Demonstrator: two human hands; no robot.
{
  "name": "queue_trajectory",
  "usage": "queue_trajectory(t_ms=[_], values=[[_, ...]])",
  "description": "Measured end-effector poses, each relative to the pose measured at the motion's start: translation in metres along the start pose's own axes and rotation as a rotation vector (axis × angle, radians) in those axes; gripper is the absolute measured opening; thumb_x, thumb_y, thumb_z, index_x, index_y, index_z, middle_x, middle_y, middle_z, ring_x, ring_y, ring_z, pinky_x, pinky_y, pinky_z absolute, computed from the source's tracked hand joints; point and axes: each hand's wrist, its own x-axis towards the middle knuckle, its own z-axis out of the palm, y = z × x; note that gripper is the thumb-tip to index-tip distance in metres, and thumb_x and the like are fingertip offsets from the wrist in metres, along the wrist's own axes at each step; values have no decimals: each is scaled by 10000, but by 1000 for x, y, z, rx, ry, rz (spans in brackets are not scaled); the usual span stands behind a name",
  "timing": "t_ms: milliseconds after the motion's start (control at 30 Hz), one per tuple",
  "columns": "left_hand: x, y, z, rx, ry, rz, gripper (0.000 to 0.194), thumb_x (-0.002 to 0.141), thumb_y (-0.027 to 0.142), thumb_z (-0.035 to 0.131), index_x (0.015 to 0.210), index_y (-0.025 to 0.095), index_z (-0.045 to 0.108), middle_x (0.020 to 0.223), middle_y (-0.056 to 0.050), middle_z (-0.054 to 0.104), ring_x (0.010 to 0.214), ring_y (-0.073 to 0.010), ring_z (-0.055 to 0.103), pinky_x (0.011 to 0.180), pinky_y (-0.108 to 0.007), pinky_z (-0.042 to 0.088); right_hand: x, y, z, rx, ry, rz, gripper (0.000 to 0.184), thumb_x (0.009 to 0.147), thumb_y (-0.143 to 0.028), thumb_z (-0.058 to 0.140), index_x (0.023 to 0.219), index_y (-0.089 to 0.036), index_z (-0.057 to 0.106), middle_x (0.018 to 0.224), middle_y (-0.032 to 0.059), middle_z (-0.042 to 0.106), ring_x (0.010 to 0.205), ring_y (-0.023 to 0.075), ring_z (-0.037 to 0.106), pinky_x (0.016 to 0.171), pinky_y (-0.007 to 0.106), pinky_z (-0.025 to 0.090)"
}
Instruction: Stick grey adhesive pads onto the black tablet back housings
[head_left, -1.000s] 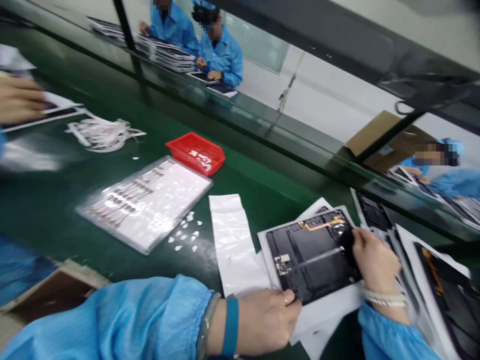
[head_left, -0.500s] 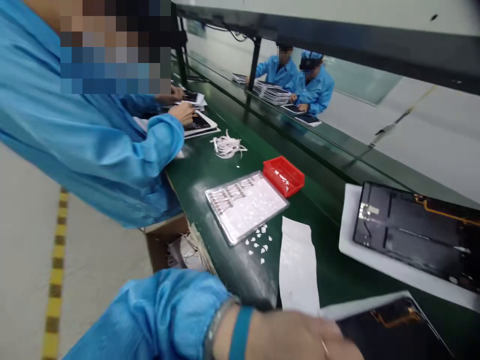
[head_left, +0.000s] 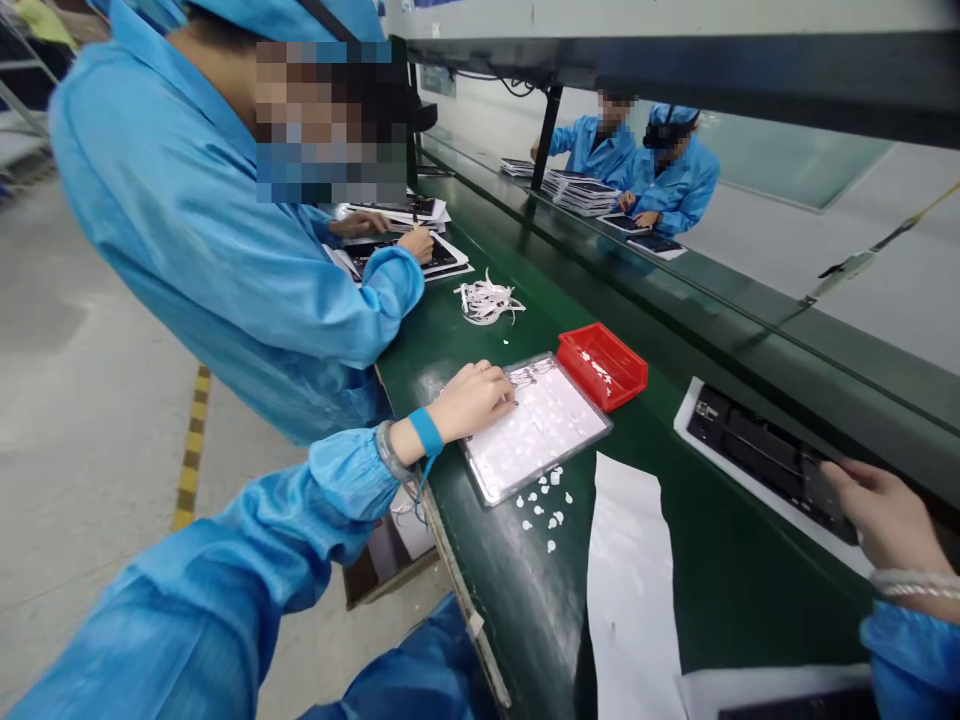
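Note:
My left hand reaches over a clear-edged tray, its fingers pressed together at the rows of small dark-ended parts on the white sheet. Whatever lies between the fingertips is too small to make out. At the right, my right hand grips the near end of a black tablet panel that rests on a white backing. Another dark panel is partly visible at the bottom edge. Beside the tray, several small white round tabs are scattered on the green bench.
A red bin with white scraps touches the tray's far side. White strips lie in a heap beyond. A long white paper lies nearer. A co-worker in blue leans over panels at the left. An overhead shelf spans the top.
My left hand has moved from the near panel, forward and left to the tray. My right hand has come into view, holding the farther panel. The view has shifted.

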Motion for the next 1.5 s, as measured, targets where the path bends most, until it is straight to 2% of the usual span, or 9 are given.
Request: queue_trajectory(t_ms=[100,300,467,633,700,800,1000,1200,1500], values=[[8,5,9,-48,-20,-18,130,835,205,551,853,151,668,875,-77,625,856,-204,507,787,-303,364,-42,-43,-9,212,-175,57,436,803,-381,511,1115,-95,616,989,209,657,777,242,599,660,344,456],[22,-6,10,-266,-41,-62,99,757,153,582,688,151,652,724,-17,640,680,-136,536,689,-231,388,-116,-103,-22,389,-428,-201,335,742,-413,551,989,-200,630,1030,105,661,868,232,602,770,342,464],[12,-3,-12,-476,140,-130,224,844,310,531,843,114,640,727,-9,605,614,-108,507,589,-201,396,-160,-147,-24,565,-716,-331,363,768,-521,565,880,-193,673,875,72,669,765,182,580,712,303,456],[-25,50,-14,-598,328,-73,184,875,291,525,809,143,614,847,-27,557,790,-136,530,749,-250,442,-200,-197,-7,1092,-1210,44,450,725,-580,635,855,-153,689,848,64,637,681,117,523,542,228,413],[-44,74,-7,-646,403,5,170,870,270,553,764,160,626,845,-26,521,856,-153,520,821,-288,436,-209,-208,3,1315,-1298,197,387,696,-524,696,842,-166,676,823,34,611,693,106,524,532,207,410],[-68,94,5,-602,469,120,203,893,265,544,744,184,655,858,-40,508,903,-176,489,837,-323,431,-214,-212,11,1424,-1258,218,298,643,-414,770,731,-162,636,670,-23,534,606,76,480,512,191,385],[-82,90,7,-435,538,352,164,929,230,499,934,194,659,887,-48,597,864,-161,529,805,-314,449,-213,-205,7,1003,-945,-66,368,695,-503,671,627,-148,606,567,-17,532,516,76,449,478,215,360],[-73,85,8,-171,542,338,211,955,189,428,997,140,629,911,-64,677,817,-154,610,759,-290,506,-216,-202,4,896,-1022,-164,264,749,-411,571,648,-167,586,671,14,622,545,88,513,477,212,404],[-75,92,12,32,526,396,242,963,188,384,952,122,616,858,-72,680,783,-159,635,736,-291,515,-216,-202,-3,812,-991,-272,282,804,-317,488,556,-184,502,534,-19,526,508,82,472,530,222,390]])
